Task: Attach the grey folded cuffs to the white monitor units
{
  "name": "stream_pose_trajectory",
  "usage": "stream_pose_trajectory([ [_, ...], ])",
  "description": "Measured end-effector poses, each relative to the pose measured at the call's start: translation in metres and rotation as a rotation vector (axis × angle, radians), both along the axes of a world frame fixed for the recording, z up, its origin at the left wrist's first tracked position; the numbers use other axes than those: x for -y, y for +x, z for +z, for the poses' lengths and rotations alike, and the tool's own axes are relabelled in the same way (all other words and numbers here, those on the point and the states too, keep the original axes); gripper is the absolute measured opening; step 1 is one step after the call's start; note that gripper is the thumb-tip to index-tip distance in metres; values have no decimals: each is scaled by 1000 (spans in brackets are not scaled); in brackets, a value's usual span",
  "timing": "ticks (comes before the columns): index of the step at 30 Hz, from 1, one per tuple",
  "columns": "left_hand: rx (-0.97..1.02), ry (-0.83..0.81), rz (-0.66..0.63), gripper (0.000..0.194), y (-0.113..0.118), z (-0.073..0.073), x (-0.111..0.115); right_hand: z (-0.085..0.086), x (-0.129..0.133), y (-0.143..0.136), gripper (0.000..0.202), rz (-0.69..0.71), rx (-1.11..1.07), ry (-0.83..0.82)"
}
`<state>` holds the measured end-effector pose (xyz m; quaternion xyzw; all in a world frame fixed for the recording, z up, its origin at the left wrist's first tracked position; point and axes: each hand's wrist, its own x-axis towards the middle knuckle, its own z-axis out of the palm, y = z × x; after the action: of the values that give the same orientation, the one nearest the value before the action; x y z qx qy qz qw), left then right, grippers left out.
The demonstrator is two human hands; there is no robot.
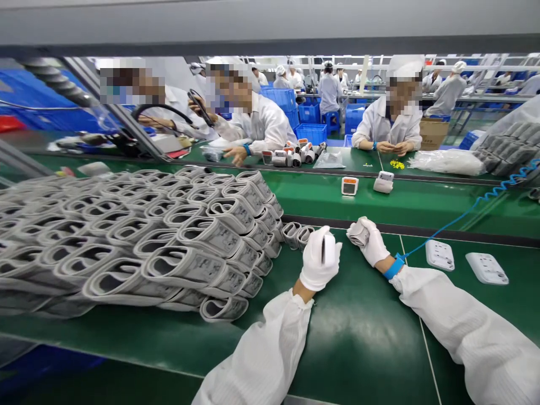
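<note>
My left hand (319,260), in a white glove, is closed around a small white plastic device (327,249), its narrow side facing up. To its right, my gloved right hand (371,243) grips a rolled grey cuff (358,233). The two hands are apart, above the green work surface. Two more rolled cuffs (297,235) stand just behind my left hand. Right of my right wrist lie a white plastic housing (439,255) and another white housing (487,268), with their inner sides up. A blue wrist strap (394,266) circles my right wrist.
A large stack of rolled grey cuffs (185,247) fills the left side. A blue coiled cord (468,208) runs right from my wrist strap. On the green belt beyond stand a white device with a screen (350,186) and a cuffed device (383,182). Co-workers sit opposite.
</note>
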<state>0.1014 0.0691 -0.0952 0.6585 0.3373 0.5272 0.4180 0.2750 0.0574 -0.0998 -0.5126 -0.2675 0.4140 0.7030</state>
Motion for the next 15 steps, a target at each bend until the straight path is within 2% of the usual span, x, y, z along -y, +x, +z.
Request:
stream_pose_trajectory([
  [3,39,16,20,47,6,5,28,15,27,5,48,84,-48,76],
  [5,114,-101,-62,47,13,14,48,25,53,2,51,156,3,167],
  [7,194,-341,-294,42,18,25,63,30,76,-2,53,209,141,219],
  [9,284,-627,-554,36,21,32,69,30,94,-2,54,245,295,224],
  [10,317,-744,-631,34,22,32,69,28,101,-1,54,252,364,220],
  [11,335,-836,-659,34,22,31,68,24,106,3,53,243,434,212],
  [13,341,-935,-594,41,23,24,62,16,113,13,46,162,608,180],
  [15,291,-904,-490,49,24,16,57,9,118,22,41,82,766,121],
])
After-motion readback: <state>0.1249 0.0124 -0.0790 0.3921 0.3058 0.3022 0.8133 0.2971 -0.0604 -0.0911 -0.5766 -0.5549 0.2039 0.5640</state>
